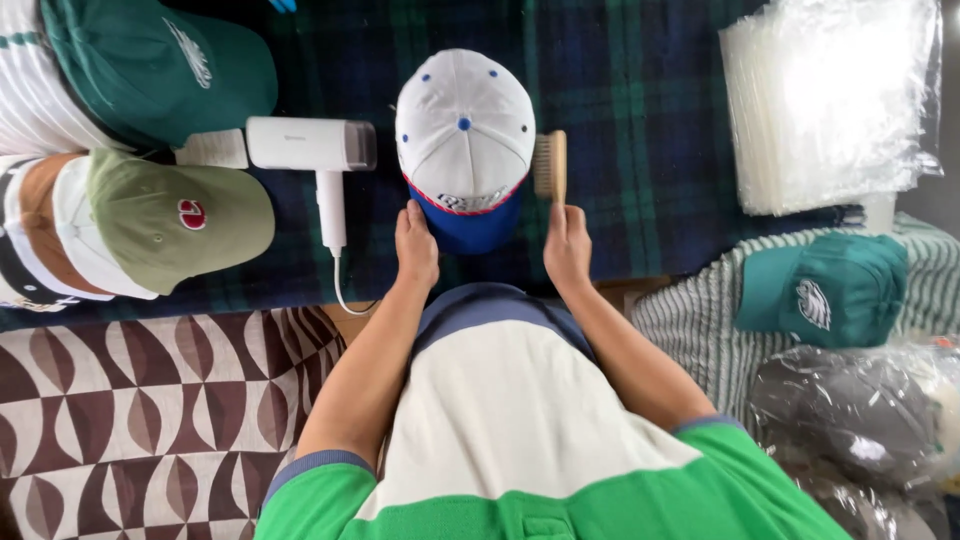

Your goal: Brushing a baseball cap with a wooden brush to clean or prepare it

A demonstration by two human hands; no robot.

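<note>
Left hand (416, 243) rests flat, fingers together, against a white cap's (465, 140) blue brim; right hand (567, 245) pinches a wooden brush (551, 165) beside the cap.

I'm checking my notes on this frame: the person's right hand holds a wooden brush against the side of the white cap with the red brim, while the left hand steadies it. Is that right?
Not quite: the head view shows the white cap has a blue brim, with only a red edge line. The rest holds: the right hand holds the wooden brush at the cap's side, and the left hand touches the brim.
</note>
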